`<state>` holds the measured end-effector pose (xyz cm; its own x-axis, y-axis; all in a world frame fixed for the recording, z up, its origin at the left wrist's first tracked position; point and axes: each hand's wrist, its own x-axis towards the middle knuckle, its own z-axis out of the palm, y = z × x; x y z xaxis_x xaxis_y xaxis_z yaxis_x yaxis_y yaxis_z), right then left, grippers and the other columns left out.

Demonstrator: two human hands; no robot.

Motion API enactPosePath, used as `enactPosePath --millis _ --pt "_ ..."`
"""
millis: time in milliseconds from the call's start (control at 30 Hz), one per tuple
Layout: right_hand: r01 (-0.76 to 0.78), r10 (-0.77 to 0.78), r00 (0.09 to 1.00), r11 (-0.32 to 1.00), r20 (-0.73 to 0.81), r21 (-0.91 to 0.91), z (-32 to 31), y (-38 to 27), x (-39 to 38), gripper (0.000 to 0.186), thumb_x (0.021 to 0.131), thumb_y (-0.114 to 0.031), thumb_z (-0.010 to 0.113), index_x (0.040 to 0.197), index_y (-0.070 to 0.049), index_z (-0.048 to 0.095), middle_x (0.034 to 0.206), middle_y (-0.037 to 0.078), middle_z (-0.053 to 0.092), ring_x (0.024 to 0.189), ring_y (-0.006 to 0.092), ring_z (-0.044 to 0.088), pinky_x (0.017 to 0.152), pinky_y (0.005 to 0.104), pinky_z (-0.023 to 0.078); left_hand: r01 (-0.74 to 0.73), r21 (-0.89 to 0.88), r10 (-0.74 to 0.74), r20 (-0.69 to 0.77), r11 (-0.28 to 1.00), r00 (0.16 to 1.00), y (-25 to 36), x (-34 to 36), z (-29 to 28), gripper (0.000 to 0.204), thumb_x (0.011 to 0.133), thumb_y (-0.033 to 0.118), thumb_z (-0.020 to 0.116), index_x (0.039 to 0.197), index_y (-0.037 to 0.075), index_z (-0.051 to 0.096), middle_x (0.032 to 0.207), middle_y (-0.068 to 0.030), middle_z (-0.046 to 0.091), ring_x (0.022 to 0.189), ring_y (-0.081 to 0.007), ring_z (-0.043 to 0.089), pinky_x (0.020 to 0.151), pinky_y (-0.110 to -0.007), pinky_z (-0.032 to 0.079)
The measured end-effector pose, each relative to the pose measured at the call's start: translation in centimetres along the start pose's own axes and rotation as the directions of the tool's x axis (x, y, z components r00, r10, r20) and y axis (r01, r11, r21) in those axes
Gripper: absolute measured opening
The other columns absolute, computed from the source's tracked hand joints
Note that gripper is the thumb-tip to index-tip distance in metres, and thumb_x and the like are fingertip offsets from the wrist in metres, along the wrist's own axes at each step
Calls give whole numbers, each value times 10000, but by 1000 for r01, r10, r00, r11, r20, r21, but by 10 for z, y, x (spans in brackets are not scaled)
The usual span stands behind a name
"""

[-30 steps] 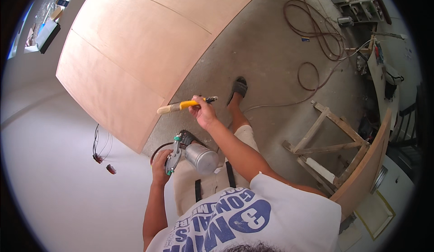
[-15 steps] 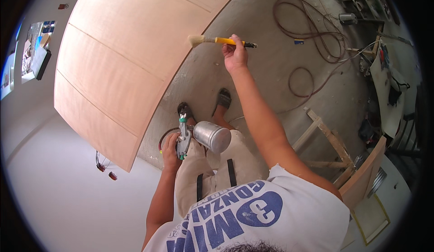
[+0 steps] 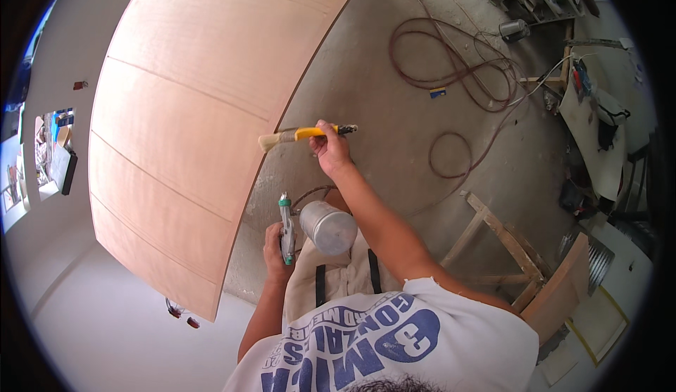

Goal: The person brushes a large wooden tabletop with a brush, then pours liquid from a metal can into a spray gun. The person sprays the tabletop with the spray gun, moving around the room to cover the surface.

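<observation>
A paintbrush (image 3: 308, 134) with a yellow handle and pale bristles is gripped in my right hand (image 3: 329, 150). Its bristles are at the right edge of a large pale wooden panel (image 3: 176, 138) with dark grooved lines; I cannot tell whether they touch. Lower down, my left hand (image 3: 277, 251) is closed round a spray gun (image 3: 287, 230) with green fittings and a round metal cup (image 3: 328, 228). The gun stands close to the panel's lower right edge. My left fingers are partly hidden behind it.
A dark red hose (image 3: 451, 82) lies in loops on the concrete floor (image 3: 373, 61). At the right stand a wooden frame (image 3: 503, 237) and a curved wooden piece (image 3: 563, 290). A metal can (image 3: 514, 30) sits by the crates (image 3: 546, 1) at the far right.
My right hand with the paintbrush has come lower and nearer to me, along the panel's edge. The view has shifted. Both hands keep their hold.
</observation>
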<state>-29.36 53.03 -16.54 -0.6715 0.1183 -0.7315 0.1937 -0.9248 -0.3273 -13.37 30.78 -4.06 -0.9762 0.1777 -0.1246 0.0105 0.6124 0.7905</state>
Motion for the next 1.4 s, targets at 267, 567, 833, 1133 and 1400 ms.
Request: enactPosePath --millis 267,567,833,1133,1400 --pt "247 -243 967 968 -81 41 72 -209 141 163 920 -154 739 958 -85 596 879 46 618 678 167 616 603 279 550 87 17 -87 12 996 996 44 135 54 406 915 84 726 1275 51 542 1113 -184 618 958 -377 638 811 -429 522" --pt "371 -361 927 922 -97 112 121 -371 249 180 912 -142 734 956 -70 575 850 50 610 644 167 598 590 281 549 34 20 -36 108 999 993 119 280 117 456 849 -32 621 1290 50 539 1151 -195 621 997 -410 643 812 -456 539" --pt "378 -366 922 920 -124 99 164 -526 355 183 901 -141 741 972 -82 583 914 53 602 707 164 601 577 274 552 -4 10 3 105 1000 994 221 427 201 525 830 -44 588 1341 56 521 1169 -203 617 1028 -424 632 832 -468 535" --pt "342 -336 939 936 -78 86 210 -694 476 242 897 -168 745 1015 -61 562 896 74 596 710 184 608 595 285 565 108 31 -108 -10 994 994 358 614 319 627 765 -75 567 1375 60 504 1225 -208 597 1093 -452 605 891 -477 515" --pt "636 -631 765 713 -127 296 267 -891 584 438 930 -188 733 1255 -3 504 1166 121 547 954 244 628 786 329 588 -80 9 80 24 997 997 421 739 367 583 799 -4 652 1363 35 508 1189 -213 593 1060 -429 613 887 -462 512"
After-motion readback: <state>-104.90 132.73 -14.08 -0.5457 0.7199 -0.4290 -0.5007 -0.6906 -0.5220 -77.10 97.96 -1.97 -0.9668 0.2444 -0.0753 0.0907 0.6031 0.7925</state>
